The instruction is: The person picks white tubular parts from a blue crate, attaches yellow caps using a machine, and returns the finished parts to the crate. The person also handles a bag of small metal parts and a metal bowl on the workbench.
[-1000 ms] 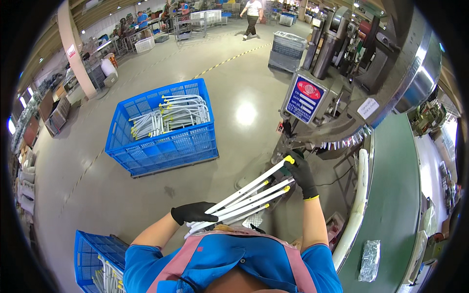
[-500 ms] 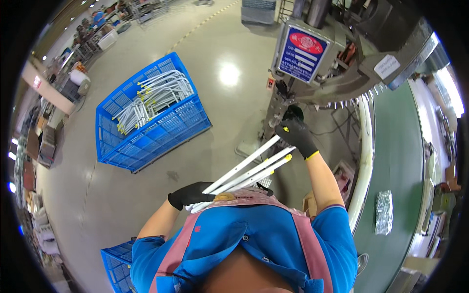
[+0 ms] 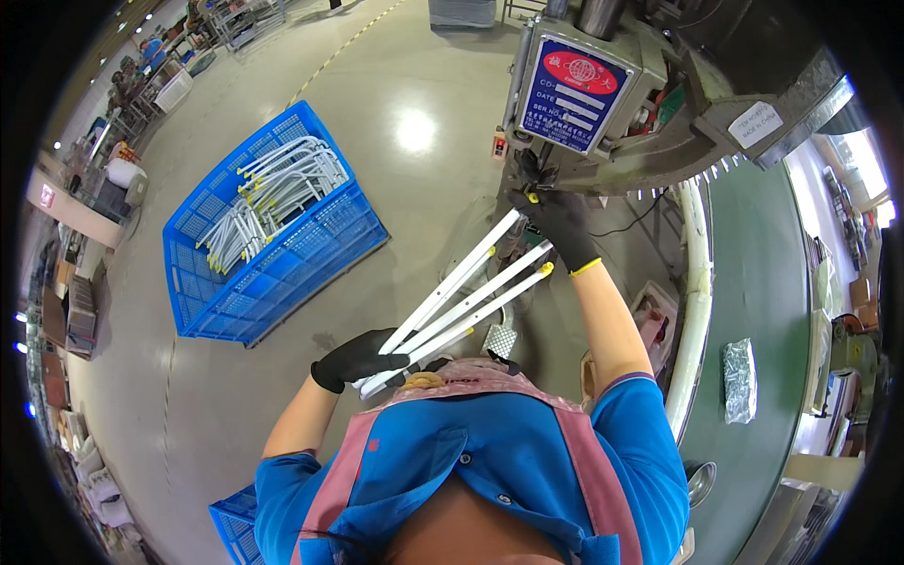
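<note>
Both my hands wear black gloves. My left hand [image 3: 358, 360] is closed around the lower ends of a white metal tube frame [image 3: 478, 309] in front of my apron. Its tubes fan out a little toward the upper right and carry small holes and yellow end caps. My right hand [image 3: 562, 229] grips the far end of one tube, close under the head of a grey machine [image 3: 650, 58]. The black fingers partly hide that tube end, and whether it touches the machine I cannot tell.
Ahead on the left, a large blue plastic crate [image 3: 282, 299] holds several similar white tube frames. A second blue crate [image 3: 235, 527] is partly visible at lower left. Along my right runs a green conveyor belt [image 3: 753, 282] with a silvery wrapped packet [image 3: 740, 381] on it.
My right hand has moved up and slightly left, bringing the tube ends nearer the machine head. The tubes are spread wider. My left hand has shifted slightly up and left, still gripping them.
</note>
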The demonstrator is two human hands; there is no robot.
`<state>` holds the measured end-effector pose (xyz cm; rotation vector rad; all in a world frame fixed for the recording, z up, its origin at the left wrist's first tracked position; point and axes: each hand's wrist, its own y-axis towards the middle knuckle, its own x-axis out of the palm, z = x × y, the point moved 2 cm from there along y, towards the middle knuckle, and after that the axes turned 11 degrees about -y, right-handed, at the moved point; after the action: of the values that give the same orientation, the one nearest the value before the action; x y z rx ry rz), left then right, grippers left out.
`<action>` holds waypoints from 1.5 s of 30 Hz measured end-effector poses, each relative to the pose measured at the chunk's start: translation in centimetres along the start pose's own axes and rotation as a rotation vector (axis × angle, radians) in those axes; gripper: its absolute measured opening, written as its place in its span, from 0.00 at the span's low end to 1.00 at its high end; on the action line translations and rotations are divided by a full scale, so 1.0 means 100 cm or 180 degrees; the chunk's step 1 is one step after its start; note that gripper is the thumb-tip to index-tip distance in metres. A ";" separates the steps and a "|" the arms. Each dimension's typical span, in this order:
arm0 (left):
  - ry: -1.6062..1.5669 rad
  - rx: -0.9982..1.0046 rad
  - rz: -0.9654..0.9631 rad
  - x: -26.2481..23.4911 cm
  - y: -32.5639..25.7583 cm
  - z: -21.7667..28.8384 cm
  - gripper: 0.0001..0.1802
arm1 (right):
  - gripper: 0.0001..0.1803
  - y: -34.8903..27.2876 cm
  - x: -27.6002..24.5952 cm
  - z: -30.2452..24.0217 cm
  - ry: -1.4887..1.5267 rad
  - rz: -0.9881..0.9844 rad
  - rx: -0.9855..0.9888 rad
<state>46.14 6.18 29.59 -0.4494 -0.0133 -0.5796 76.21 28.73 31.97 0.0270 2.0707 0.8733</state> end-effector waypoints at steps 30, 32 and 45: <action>-0.1455 -0.0851 0.0111 0.022 -0.020 0.001 0.23 | 0.14 0.003 0.050 0.028 0.1356 -0.1765 0.1646; -0.1472 -0.0837 0.0118 0.026 -0.020 -0.001 0.24 | 0.14 0.003 0.047 0.024 0.1372 -0.1711 0.1422; -0.0700 -0.0523 0.0623 0.043 -0.027 0.006 0.21 | 0.15 0.006 0.059 0.039 0.1514 -0.1699 0.1057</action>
<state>48.38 2.10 31.79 -0.6650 -0.1311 -0.3379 75.20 33.37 26.64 -0.5778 2.4650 0.2106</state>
